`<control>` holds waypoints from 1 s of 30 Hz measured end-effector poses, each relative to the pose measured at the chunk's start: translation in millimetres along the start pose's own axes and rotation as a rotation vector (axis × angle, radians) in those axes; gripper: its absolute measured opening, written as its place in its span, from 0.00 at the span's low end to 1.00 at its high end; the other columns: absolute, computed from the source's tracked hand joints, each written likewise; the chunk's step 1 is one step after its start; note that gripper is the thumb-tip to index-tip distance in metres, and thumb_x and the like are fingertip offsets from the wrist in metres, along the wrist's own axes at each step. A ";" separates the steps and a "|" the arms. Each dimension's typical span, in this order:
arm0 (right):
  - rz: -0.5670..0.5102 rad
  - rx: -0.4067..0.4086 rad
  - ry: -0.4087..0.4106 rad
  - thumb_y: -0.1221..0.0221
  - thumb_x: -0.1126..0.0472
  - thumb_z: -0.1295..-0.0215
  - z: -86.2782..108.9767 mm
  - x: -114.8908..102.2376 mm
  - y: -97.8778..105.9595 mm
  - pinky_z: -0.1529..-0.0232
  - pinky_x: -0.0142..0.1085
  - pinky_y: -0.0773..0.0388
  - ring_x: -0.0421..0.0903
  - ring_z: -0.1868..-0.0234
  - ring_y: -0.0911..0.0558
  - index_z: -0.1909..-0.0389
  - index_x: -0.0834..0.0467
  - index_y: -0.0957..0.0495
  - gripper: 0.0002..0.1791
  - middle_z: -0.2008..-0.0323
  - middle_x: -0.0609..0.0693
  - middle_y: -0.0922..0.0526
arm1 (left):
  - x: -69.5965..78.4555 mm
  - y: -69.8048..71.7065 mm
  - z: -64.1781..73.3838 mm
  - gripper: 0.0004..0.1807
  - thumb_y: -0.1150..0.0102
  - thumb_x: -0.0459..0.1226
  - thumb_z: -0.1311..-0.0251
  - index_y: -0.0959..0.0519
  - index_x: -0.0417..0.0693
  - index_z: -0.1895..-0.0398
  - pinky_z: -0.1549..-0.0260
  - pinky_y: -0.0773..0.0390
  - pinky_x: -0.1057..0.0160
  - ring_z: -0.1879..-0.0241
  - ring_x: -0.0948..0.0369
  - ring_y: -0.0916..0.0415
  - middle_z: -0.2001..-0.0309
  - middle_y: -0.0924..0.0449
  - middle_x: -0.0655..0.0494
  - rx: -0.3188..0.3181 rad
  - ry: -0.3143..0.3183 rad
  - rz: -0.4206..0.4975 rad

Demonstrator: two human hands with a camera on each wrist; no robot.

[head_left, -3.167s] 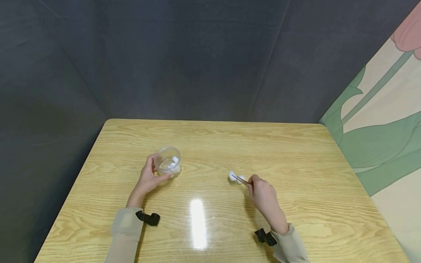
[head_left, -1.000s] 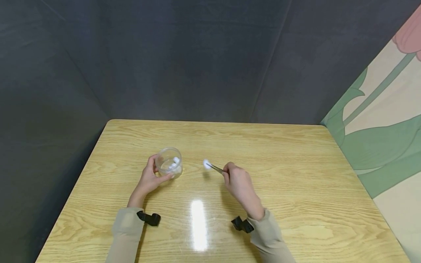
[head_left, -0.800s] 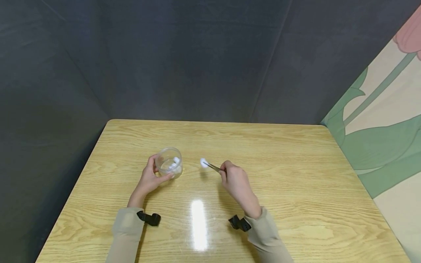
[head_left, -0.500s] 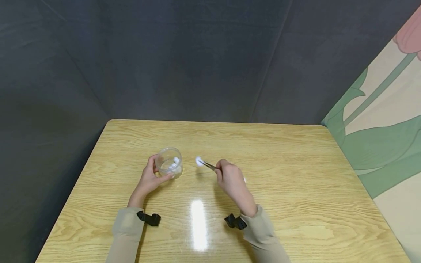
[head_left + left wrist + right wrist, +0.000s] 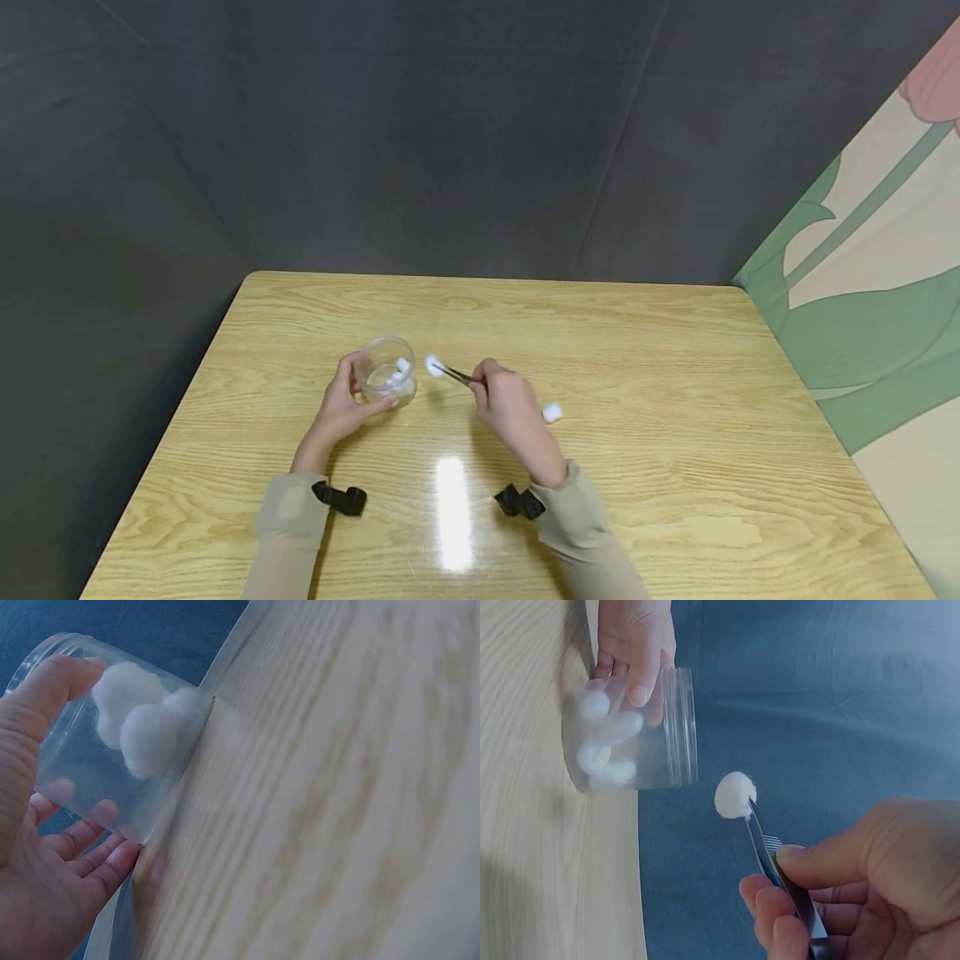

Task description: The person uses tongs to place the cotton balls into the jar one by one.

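A clear plastic jar (image 5: pixel 384 367) stands without a lid on the table, several cotton balls (image 5: pixel 150 739) lying inside it. My left hand (image 5: pixel 347 402) holds the jar round its side, the thumb at the near wall and the fingers behind. In my right hand (image 5: pixel 516 414) is a pair of metal tweezers (image 5: pixel 784 881), pinched between thumb and fingers. Their tips grip one cotton ball (image 5: pixel 735 795), held above the table just right of the jar and apart from it. Another cotton ball (image 5: pixel 552 412) lies on the table beyond the right hand.
The wood-grain table (image 5: pixel 675 400) spreads out to the right of both hands. A dark cloth (image 5: pixel 450 142) hangs behind its far edge, and a flower-patterned cloth (image 5: pixel 892 333) lies to the right. Black camera mounts (image 5: pixel 519 502) sit on both wrists.
The right hand has picked up a cotton ball with the tweezers and carried it left towards the jar. The other cotton ball has come into view behind it. The left hand stays still.
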State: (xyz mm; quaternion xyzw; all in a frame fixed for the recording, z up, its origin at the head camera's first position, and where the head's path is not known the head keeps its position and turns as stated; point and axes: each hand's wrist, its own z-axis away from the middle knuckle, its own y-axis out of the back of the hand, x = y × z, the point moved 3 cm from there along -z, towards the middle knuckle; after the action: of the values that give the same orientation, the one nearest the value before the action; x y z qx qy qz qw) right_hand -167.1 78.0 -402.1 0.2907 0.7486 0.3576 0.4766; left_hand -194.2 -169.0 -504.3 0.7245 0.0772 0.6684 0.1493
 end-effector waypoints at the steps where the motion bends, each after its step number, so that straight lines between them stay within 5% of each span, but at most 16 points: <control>1: -0.004 -0.004 -0.002 0.41 0.69 0.40 -0.7 -1.0 -0.6 0.82 0.33 0.31 0.42 0.82 0.28 0.71 0.62 0.25 0.03 0.79 0.51 0.22 | -0.1 0.1 0.0 0.44 0.30 0.31 0.52 0.46 0.38 0.34 0.47 0.35 0.46 0.42 0.43 0.35 0.39 0.37 0.37 -0.001 0.000 0.001; 17: -0.048 -0.047 0.046 0.42 0.69 0.39 -16.1 -19.4 -16.5 0.80 0.33 0.29 0.44 0.80 0.25 0.71 0.63 0.25 0.03 0.78 0.52 0.21 | 1.5 0.0 -0.6 0.45 0.30 0.30 0.53 0.46 0.38 0.34 0.46 0.34 0.46 0.43 0.43 0.35 0.39 0.38 0.37 -0.001 0.018 0.004; 26: -0.039 -0.066 0.057 0.42 0.69 0.40 -22.9 -25.3 -27.2 0.79 0.34 0.27 0.46 0.79 0.22 0.72 0.62 0.25 0.03 0.77 0.52 0.20 | 36.5 0.6 7.6 0.43 0.33 0.27 0.52 0.48 0.30 0.35 0.46 0.35 0.43 0.42 0.37 0.37 0.39 0.41 0.29 -0.021 0.025 0.008; 30: -0.039 -0.073 0.066 0.42 0.69 0.40 -25.8 -26.8 -30.9 0.79 0.33 0.27 0.46 0.79 0.22 0.72 0.62 0.25 0.03 0.77 0.52 0.20 | 40.1 0.6 8.6 0.43 0.33 0.27 0.52 0.48 0.30 0.35 0.45 0.36 0.43 0.42 0.38 0.37 0.39 0.41 0.30 -0.017 0.033 -0.001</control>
State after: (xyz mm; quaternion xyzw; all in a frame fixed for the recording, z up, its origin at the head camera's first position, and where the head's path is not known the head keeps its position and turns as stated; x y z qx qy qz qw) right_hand -183.7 32.8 -406.2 0.2466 0.7560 0.3846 0.4687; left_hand -181.9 -158.0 -466.7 0.7120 0.0742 0.6809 0.1546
